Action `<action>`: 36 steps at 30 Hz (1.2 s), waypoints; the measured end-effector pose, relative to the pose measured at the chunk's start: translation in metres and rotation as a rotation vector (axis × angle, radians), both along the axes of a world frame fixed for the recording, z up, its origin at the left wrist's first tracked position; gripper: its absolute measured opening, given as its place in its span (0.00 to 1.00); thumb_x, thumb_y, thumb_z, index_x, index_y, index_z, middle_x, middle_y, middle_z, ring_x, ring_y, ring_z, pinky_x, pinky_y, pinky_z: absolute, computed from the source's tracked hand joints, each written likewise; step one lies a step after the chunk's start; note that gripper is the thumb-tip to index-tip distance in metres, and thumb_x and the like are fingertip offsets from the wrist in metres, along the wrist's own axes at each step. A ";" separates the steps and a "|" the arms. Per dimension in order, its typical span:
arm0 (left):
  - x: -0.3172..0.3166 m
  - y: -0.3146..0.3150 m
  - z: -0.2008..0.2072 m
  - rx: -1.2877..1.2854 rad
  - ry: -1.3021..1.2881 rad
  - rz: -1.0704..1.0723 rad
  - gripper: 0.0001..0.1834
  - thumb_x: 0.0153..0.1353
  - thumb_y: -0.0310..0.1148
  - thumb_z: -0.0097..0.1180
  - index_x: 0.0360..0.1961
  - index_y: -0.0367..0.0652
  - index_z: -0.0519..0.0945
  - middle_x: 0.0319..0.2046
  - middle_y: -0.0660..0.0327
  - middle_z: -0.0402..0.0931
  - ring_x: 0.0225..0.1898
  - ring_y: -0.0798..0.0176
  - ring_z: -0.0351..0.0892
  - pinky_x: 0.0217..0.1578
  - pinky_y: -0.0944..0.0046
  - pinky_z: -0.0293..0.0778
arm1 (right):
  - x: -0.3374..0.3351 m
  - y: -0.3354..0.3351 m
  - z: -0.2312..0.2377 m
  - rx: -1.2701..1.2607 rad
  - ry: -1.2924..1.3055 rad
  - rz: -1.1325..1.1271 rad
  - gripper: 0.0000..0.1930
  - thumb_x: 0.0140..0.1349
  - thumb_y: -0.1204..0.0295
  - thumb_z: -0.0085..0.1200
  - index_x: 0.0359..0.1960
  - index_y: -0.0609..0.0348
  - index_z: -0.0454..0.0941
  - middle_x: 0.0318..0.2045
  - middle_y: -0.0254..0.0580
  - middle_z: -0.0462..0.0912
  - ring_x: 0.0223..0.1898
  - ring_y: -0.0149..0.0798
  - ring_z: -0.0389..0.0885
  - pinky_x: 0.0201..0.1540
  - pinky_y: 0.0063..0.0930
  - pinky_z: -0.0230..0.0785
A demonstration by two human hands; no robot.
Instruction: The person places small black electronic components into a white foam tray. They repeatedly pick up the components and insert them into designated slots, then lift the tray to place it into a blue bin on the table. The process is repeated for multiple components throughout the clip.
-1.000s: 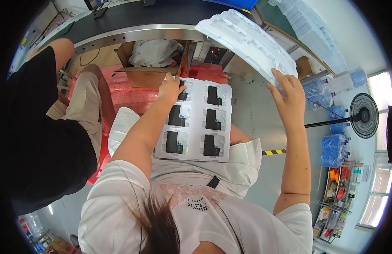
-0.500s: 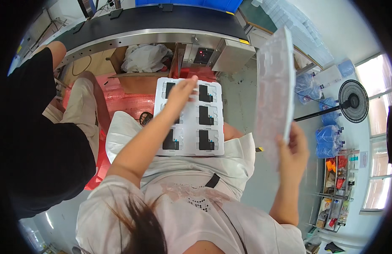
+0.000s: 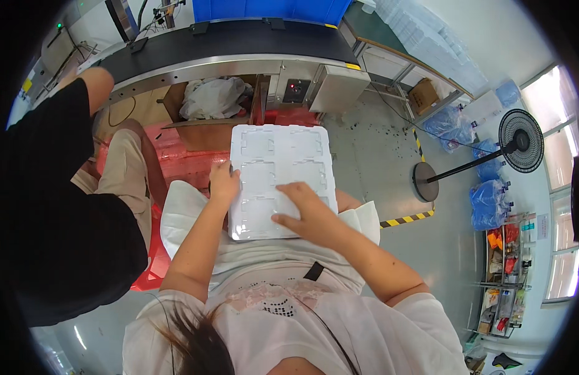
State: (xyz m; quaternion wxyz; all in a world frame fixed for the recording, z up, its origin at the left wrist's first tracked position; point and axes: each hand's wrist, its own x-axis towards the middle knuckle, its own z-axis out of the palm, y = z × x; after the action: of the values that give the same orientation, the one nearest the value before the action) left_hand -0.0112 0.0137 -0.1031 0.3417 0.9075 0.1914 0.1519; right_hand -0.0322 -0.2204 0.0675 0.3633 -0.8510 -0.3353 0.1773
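A white plastic tray (image 3: pixel 283 156) with moulded recesses lies across my lap, and no black parts show in its recesses. It covers the spot where a tray of flat black parts showed before. At its left edge, my left hand (image 3: pixel 224 182) grips the rim, with the fingers partly hidden beside it. My right hand (image 3: pixel 311 215) reaches over the tray's right half, thumb and fingers apart, the fingertips at or just above the surface near the middle.
A black conveyor belt (image 3: pixel 239 50) in a metal frame runs across ahead. Beneath it sits a cardboard box (image 3: pixel 208 134) holding clear plastic bags. A person in a black top (image 3: pixel 70 206) sits close on my left. A standing fan (image 3: pixel 520 140) and wrapped water bottles (image 3: pixel 487 203) are at right.
The white tray that my right hand held up at the right now lies over the tray of black parts. My left hand has drawn back from above the parts to the left edge.
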 end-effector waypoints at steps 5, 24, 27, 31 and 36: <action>-0.001 0.015 -0.012 -0.174 -0.019 0.029 0.20 0.53 0.32 0.58 0.48 0.37 0.76 0.39 0.46 0.74 0.45 0.47 0.72 0.48 0.56 0.68 | 0.082 -0.006 0.037 0.076 0.064 -0.230 0.19 0.58 0.64 0.58 0.49 0.59 0.75 0.44 0.37 0.78 0.41 0.31 0.76 0.41 0.24 0.69; 0.329 0.031 0.200 0.872 -0.229 0.356 0.22 0.58 0.48 0.55 0.42 0.41 0.81 0.38 0.57 0.76 0.43 0.53 0.73 0.42 0.51 0.67 | 0.435 0.102 0.039 -0.342 -0.666 -0.948 0.19 0.55 0.64 0.52 0.46 0.61 0.78 0.48 0.51 0.76 0.51 0.52 0.71 0.50 0.49 0.62; 0.347 0.008 0.210 0.674 0.028 0.238 0.22 0.58 0.50 0.52 0.42 0.41 0.80 0.43 0.55 0.74 0.49 0.50 0.70 0.46 0.47 0.64 | 0.437 0.059 0.029 0.157 -0.831 -0.816 0.19 0.46 0.64 0.67 0.36 0.63 0.79 0.31 0.47 0.82 0.33 0.45 0.81 0.42 0.40 0.71; 0.347 0.013 0.199 0.555 -0.074 0.244 0.15 0.57 0.41 0.55 0.38 0.41 0.81 0.43 0.54 0.75 0.48 0.50 0.73 0.46 0.49 0.68 | 0.306 0.045 0.068 0.758 -0.367 -0.582 0.12 0.50 0.77 0.62 0.36 0.67 0.77 0.31 0.38 0.81 0.32 0.29 0.79 0.36 0.18 0.69; 0.274 0.027 0.211 -0.110 -0.444 -0.157 0.13 0.55 0.38 0.57 0.34 0.37 0.80 0.38 0.50 0.77 0.44 0.52 0.76 0.44 0.55 0.71 | 0.232 0.000 0.024 0.517 -0.031 -0.381 0.16 0.49 0.78 0.60 0.42 0.57 0.77 0.38 0.35 0.80 0.26 0.21 0.70 0.28 0.17 0.65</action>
State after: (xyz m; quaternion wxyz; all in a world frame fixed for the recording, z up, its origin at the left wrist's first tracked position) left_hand 0.2631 0.0404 0.1079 0.4349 0.8440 0.0483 0.3102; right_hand 0.2001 -0.2207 0.0911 0.5891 -0.7804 -0.2094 0.0019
